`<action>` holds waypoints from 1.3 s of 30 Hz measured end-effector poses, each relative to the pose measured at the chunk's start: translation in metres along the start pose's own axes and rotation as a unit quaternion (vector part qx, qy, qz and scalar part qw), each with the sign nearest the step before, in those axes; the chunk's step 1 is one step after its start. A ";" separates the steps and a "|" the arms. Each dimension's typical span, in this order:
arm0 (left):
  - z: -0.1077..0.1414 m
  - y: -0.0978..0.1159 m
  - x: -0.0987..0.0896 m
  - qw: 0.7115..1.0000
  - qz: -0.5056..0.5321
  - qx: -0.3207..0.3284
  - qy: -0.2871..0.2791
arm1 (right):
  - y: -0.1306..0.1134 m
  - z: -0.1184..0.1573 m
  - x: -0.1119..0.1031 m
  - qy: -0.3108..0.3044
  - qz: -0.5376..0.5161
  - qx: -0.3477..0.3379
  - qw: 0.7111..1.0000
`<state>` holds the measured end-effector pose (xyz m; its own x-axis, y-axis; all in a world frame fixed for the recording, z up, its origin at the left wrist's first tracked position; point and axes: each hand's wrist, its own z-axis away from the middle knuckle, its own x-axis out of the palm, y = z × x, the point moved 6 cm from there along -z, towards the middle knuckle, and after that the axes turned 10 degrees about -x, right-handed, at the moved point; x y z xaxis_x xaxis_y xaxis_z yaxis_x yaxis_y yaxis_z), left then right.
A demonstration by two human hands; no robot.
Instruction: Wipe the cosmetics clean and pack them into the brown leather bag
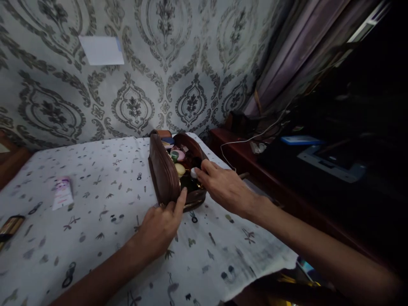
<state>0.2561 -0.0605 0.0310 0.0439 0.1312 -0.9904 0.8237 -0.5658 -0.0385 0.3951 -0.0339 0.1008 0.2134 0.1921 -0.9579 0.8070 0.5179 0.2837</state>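
Observation:
A brown leather-look toiletry bag (pixel 164 174) stands unzipped on the patterned cloth, its opening facing up. Inside it lie several small cosmetics, among them a pink round lid (pixel 180 155), a cream-coloured round lid (pixel 180 170) and a dark blue item (pixel 167 140). My left hand (pixel 161 227) grips the near edge of the bag, index finger stretched over the rim and the other fingers curled. Over the bag's right side, my right hand (pixel 223 185) pinches a small container with a white cap (pixel 194 173); its lower part is hidden in the bag.
A white and pink tube (pixel 63 193) lies on the white printed cloth (pixel 105 233) at the left, with a gold and black item (pixel 11 227) nearer the edge. On the right stands a dark red table (pixel 236 146) with a white cable and a blue object (pixel 301 140). A patterned wall rises behind.

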 end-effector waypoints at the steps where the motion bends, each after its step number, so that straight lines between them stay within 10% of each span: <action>1: 0.000 0.002 0.000 1.000 -0.023 0.002 -0.005 | 0.000 0.001 0.001 0.007 0.001 0.002 1.000; 17: -0.014 0.009 -0.020 0.997 -0.058 -0.043 0.013 | 0.000 0.008 -0.001 0.032 0.001 0.034 0.999; 24: 0.030 -0.010 -0.008 0.992 0.029 0.003 0.119 | 0.000 0.023 -0.007 0.043 -0.057 0.097 0.993; 39: 0.113 -0.060 0.002 0.983 0.082 -0.037 0.162 | 0.006 0.009 -0.014 0.007 0.009 0.107 0.994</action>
<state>0.1427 -0.1177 0.0159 0.3473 0.3012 -0.8881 0.8284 -0.5424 0.1399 0.4020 -0.0411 0.1153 0.2228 0.2112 -0.9517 0.9022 0.3251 0.2834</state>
